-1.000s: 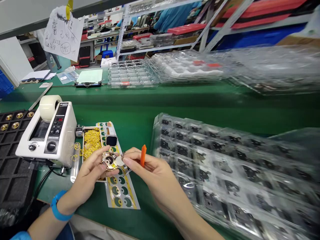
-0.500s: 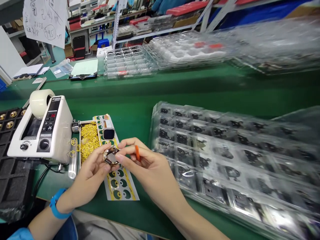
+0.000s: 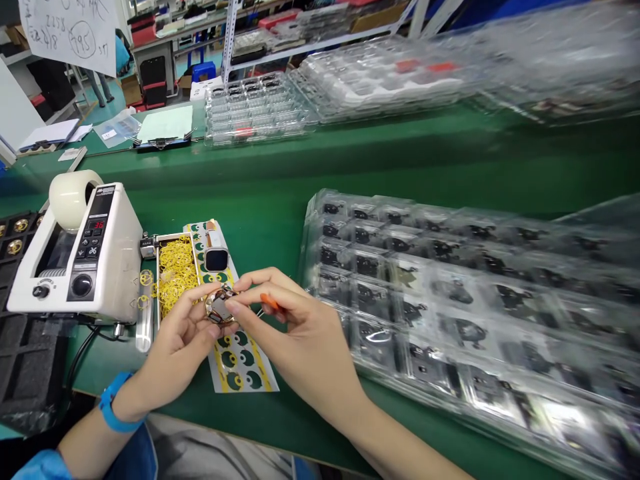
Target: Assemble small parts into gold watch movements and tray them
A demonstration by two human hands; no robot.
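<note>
My left hand (image 3: pixel 183 340) is closed around the rim of a small round electronic part (image 3: pixel 220 305) with a gold-coloured edge and a grey, dark-bordered middle. The thumb and fingertips of my right hand (image 3: pixel 285 327) press against the part's right side. Tucked between the right fingers is a slim orange-handled tool (image 3: pixel 271 301); its thin metal end is mostly hidden. Below the hands lies a sheet of die-cut stickers (image 3: pixel 245 373) with yellow strips. A small square dark-faced piece (image 3: pixel 217 259) rests on its upper end.
Left stands a white tape dispenser (image 3: pixel 113 267), beside a box of yellow cut pieces (image 3: pixel 175 267) and a black foam tray (image 3: pixel 37 360). Clear blister trays (image 3: pixel 450 300) with dark parts cover the right. More clear trays (image 3: pixel 260 113) and a clipboard (image 3: pixel 165 127) lie on the back shelf.
The view has shifted slightly, so the bench appears higher. The orange-handled tool has tilted from nearly upright to slanted. Both hands stay at the round part.
</note>
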